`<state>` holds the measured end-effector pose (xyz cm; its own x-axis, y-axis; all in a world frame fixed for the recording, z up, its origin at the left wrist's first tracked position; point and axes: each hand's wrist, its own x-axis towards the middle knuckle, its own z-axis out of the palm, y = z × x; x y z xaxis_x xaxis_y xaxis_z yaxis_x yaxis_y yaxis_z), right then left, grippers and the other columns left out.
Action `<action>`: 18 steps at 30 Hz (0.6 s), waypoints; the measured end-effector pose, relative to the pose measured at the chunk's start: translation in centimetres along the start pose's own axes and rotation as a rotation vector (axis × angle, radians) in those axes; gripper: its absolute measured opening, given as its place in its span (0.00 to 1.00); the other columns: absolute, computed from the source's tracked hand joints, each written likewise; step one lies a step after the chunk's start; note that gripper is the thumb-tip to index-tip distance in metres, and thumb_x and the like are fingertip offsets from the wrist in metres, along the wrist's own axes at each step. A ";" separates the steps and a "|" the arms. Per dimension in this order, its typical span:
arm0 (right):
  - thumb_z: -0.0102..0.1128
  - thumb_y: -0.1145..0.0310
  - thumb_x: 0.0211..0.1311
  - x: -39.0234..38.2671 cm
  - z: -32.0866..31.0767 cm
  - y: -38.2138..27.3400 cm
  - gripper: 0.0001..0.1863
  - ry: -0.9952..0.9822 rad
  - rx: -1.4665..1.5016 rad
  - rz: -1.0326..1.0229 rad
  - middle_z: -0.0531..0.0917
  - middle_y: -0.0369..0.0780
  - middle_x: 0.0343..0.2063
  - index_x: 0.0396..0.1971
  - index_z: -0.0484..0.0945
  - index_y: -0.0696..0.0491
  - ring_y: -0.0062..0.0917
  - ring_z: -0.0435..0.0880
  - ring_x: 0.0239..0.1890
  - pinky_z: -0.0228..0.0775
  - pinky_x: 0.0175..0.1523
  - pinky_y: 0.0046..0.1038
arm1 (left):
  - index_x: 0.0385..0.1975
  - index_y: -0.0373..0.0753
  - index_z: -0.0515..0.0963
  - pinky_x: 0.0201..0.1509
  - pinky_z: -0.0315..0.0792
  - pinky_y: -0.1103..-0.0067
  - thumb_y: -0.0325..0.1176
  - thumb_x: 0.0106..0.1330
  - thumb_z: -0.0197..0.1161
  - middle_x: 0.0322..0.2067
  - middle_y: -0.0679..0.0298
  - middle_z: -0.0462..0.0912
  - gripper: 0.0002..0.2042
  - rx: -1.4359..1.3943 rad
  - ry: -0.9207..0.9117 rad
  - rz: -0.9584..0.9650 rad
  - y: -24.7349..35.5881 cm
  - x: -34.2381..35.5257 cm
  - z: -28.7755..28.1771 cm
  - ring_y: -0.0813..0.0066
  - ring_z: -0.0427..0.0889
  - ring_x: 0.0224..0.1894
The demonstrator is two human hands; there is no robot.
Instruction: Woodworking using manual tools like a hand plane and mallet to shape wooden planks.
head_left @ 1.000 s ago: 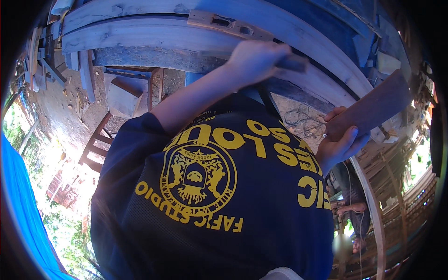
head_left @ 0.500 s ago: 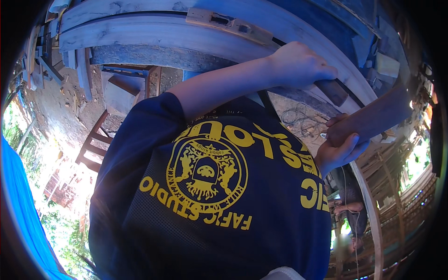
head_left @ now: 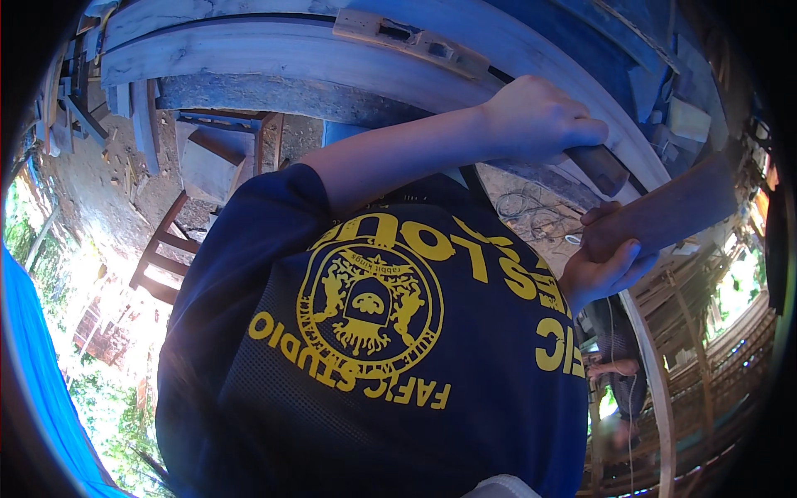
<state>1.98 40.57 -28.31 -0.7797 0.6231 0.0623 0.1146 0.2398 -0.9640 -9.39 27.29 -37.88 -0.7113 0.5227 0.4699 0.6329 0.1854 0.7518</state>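
Note:
My left arm reaches across my chest to the upper right. There my left hand (head_left: 544,120) is closed round a dark brown, block-shaped piece (head_left: 599,170), which looks like wood; its end sticks out below the fist. Just lower, my right hand (head_left: 610,270) grips the near end of a flat brown wooden board (head_left: 668,207), with the thumb and fingers on either side of it. The board slants up to the right. The block's end is close to the board and the right fingertips; whether they touch I cannot tell.
Long pale planks (head_left: 232,58) run across the top, with a slotted wooden piece (head_left: 411,43) lying on them. Wood offcuts (head_left: 79,112) are piled at far left. A brown wooden frame (head_left: 166,257) stands on the left. Loose cord (head_left: 527,207) lies below my left hand. Another person (head_left: 623,365) is at lower right.
My left hand has shifted slightly to the right with the block. My right hand and the board have stayed almost where they were.

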 end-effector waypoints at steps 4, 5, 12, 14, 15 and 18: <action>0.55 0.54 0.58 -0.1 0.1 -0.2 0.37 -0.029 0.013 0.023 0.74 0.51 0.35 0.61 0.55 0.59 0.34 0.77 0.25 0.68 0.25 0.27 | 0.35 0.48 0.75 0.28 0.75 0.72 0.34 0.42 0.71 0.23 0.70 0.79 0.18 0.023 0.042 0.002 -0.3 -0.2 -0.2 0.66 0.82 0.27; 0.55 0.54 0.58 -0.1 0.2 -0.2 0.37 -0.033 0.015 0.022 0.74 0.51 0.35 0.61 0.55 0.59 0.34 0.77 0.25 0.68 0.25 0.27 | 0.35 0.48 0.75 0.28 0.75 0.72 0.34 0.41 0.71 0.24 0.70 0.79 0.18 0.024 0.066 0.002 -0.3 -0.2 -0.2 0.67 0.82 0.27; 0.56 0.54 0.57 -0.2 0.4 -0.3 0.37 -0.029 0.014 0.018 0.74 0.51 0.36 0.62 0.56 0.59 0.35 0.77 0.25 0.67 0.26 0.27 | 0.35 0.47 0.75 0.27 0.75 0.73 0.34 0.41 0.71 0.24 0.70 0.80 0.18 0.026 0.136 0.007 -0.3 -0.4 -0.3 0.67 0.83 0.28; 0.56 0.55 0.57 -0.2 0.3 -0.2 0.37 -0.039 0.014 0.025 0.73 0.50 0.36 0.62 0.56 0.59 0.35 0.77 0.25 0.67 0.26 0.27 | 0.35 0.47 0.75 0.27 0.75 0.73 0.34 0.41 0.71 0.24 0.70 0.80 0.18 0.031 0.141 0.012 -0.3 -0.4 -0.4 0.67 0.82 0.27; 0.56 0.55 0.57 -0.2 0.3 -0.2 0.37 -0.038 0.018 0.022 0.73 0.50 0.37 0.62 0.56 0.59 0.35 0.77 0.25 0.68 0.26 0.28 | 0.35 0.47 0.75 0.27 0.75 0.73 0.34 0.42 0.70 0.24 0.70 0.80 0.18 0.035 0.144 0.018 -0.3 -0.5 -0.4 0.67 0.82 0.27; 0.56 0.55 0.57 -0.3 0.4 -0.2 0.37 -0.025 0.024 0.015 0.73 0.50 0.37 0.62 0.56 0.59 0.35 0.76 0.25 0.68 0.26 0.28 | 0.34 0.47 0.75 0.26 0.75 0.72 0.33 0.41 0.70 0.24 0.70 0.80 0.17 0.031 0.148 0.020 -0.2 -0.5 -0.5 0.67 0.82 0.27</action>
<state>1.95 39.99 -28.29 -0.7934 0.6073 0.0419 0.1116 0.2128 -0.9707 -9.29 26.58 -38.09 -0.7343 0.3990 0.5492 0.6548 0.2033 0.7279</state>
